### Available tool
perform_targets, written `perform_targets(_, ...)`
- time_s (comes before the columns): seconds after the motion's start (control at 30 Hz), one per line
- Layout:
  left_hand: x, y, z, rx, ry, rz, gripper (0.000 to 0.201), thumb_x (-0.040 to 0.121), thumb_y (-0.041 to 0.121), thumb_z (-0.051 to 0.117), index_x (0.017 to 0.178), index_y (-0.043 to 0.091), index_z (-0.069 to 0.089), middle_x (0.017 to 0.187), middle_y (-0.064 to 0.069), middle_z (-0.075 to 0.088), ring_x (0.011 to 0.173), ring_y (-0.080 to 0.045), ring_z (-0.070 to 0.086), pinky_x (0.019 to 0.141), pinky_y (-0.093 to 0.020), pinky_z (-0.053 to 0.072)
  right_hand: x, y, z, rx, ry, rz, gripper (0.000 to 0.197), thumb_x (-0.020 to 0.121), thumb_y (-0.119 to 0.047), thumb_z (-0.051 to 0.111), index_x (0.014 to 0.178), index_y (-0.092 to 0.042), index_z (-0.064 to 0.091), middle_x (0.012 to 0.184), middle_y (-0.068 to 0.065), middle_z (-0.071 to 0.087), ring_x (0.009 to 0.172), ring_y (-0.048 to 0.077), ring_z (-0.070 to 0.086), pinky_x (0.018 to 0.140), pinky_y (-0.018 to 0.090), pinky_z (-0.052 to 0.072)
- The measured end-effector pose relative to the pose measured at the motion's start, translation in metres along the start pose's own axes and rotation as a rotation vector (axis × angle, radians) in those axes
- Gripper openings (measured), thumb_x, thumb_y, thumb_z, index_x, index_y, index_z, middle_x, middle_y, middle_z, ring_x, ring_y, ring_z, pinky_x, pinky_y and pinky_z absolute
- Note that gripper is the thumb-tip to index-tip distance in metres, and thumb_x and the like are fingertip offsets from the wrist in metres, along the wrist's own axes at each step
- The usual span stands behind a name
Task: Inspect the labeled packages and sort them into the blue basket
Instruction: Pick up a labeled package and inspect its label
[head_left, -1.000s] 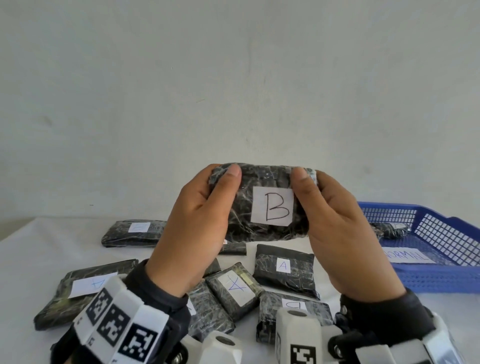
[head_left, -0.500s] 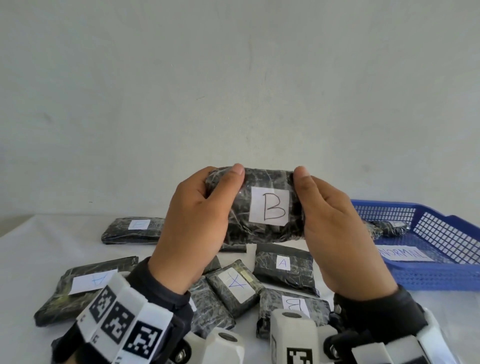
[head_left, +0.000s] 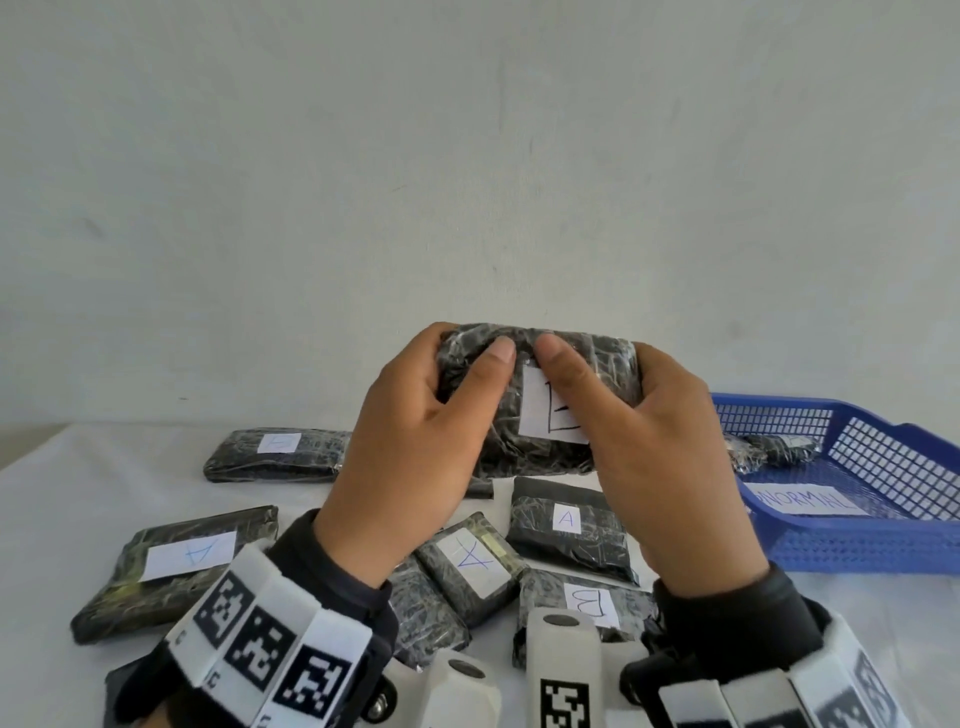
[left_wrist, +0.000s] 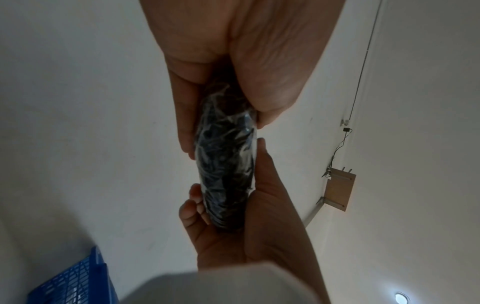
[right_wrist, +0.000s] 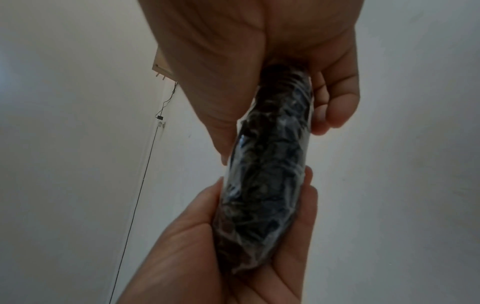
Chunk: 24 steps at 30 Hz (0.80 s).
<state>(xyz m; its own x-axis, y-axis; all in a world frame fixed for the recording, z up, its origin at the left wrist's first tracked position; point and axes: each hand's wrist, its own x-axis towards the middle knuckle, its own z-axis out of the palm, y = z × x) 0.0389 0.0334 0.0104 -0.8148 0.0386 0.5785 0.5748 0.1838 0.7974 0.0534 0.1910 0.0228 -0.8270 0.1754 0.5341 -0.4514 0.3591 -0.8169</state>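
Note:
A black plastic-wrapped package (head_left: 608, 374) with a white label (head_left: 535, 415) is held up in front of me above the table. My left hand (head_left: 470, 345) grips its left end and my right hand (head_left: 597, 358) its right end. Both thumbs press the front near the top middle, and the right thumb covers part of the letter. The left wrist view shows the package (left_wrist: 226, 164) edge-on between my left hand (left_wrist: 226, 119) and right hand (left_wrist: 259, 226). In the right wrist view the package (right_wrist: 267, 185) sits between my right hand (right_wrist: 275, 123) and left hand (right_wrist: 194, 246). The blue basket (head_left: 883, 540) stands at the right.
Several wrapped packages lie on the white table below my hands: ones marked A (head_left: 569, 525), (head_left: 472, 561), (head_left: 176, 566), one marked B (head_left: 587, 603), and one farther back (head_left: 275, 452). The basket holds a paper sign (head_left: 805, 501) and a package (head_left: 779, 449). A pale wall rises behind.
Both thumbs have slid inward across the package's front until they nearly meet. The right thumb now hides part of the B on the label. The package stays held up.

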Motion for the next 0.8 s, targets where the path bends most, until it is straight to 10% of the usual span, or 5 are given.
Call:
perform_targets(0.1, -0.001, 0.006, -0.002, 0.007, -0.034, -0.007, 0.042, 0.088, 0.06, 0.051, 0.106, 0.025, 0.067, 0.077, 0.002, 0.068, 0.072, -0.021, 0.065, 0.069, -0.029, 0.056, -0.002, -0.002, 0.0, -0.035, 0.029, -0.031, 0.066, 0.072, -0.075, 0.067, 0.083, -0.01, 0.061, 0.067, 0.0, 0.065, 0.058, 0.022, 0.053, 0.053, 0.036, 0.048)
perform_targets(0.23, -0.001, 0.009, -0.005, -0.009, -0.022, 0.025, 0.038, 0.095, 0.056, 0.053, 0.109, 0.024, 0.068, 0.091, -0.019, 0.07, 0.083, -0.049, 0.064, 0.076, -0.06, 0.053, -0.003, -0.002, 0.002, 0.002, 0.005, -0.011, 0.073, 0.075, -0.079, 0.068, 0.092, -0.008, 0.066, 0.085, 0.014, 0.072, 0.08, 0.039, 0.066, 0.067, 0.054, 0.058)
perform_targets(0.33, 0.0, 0.003, -0.009, -0.009, -0.044, -0.005, 0.049, 0.101, 0.06, 0.047, 0.107, 0.015, 0.066, 0.073, -0.014, 0.062, 0.058, -0.028, 0.059, 0.056, -0.038, 0.054, -0.004, -0.007, 0.0, 0.063, -0.02, 0.01, 0.069, 0.081, -0.074, 0.066, 0.088, -0.006, 0.063, 0.076, 0.011, 0.068, 0.069, 0.035, 0.06, 0.063, 0.048, 0.055)
perform_targets(0.57, 0.001, 0.002, -0.012, -0.151, -0.11, -0.114, 0.075, 0.099, 0.067, 0.047, 0.117, -0.005, 0.057, 0.101, -0.035, 0.065, 0.091, -0.049, 0.066, 0.09, -0.069, 0.053, -0.005, -0.007, -0.003, 0.239, -0.083, 0.033, 0.08, 0.093, -0.068, 0.054, 0.103, 0.011, 0.057, 0.096, 0.042, 0.057, 0.08, 0.055, 0.059, 0.075, 0.074, 0.051)
perform_targets(0.8, 0.005, -0.002, -0.011, -0.215, -0.066, -0.174, 0.087, 0.09, 0.079, 0.049, 0.119, -0.003, 0.056, 0.094, -0.024, 0.064, 0.084, -0.037, 0.052, 0.076, -0.054, 0.046, -0.002, 0.004, 0.0, 0.336, 0.064, 0.038, 0.018, 0.104, -0.036, 0.062, 0.095, -0.021, 0.066, 0.085, 0.038, 0.057, 0.074, 0.027, 0.047, 0.065, 0.05, 0.041)
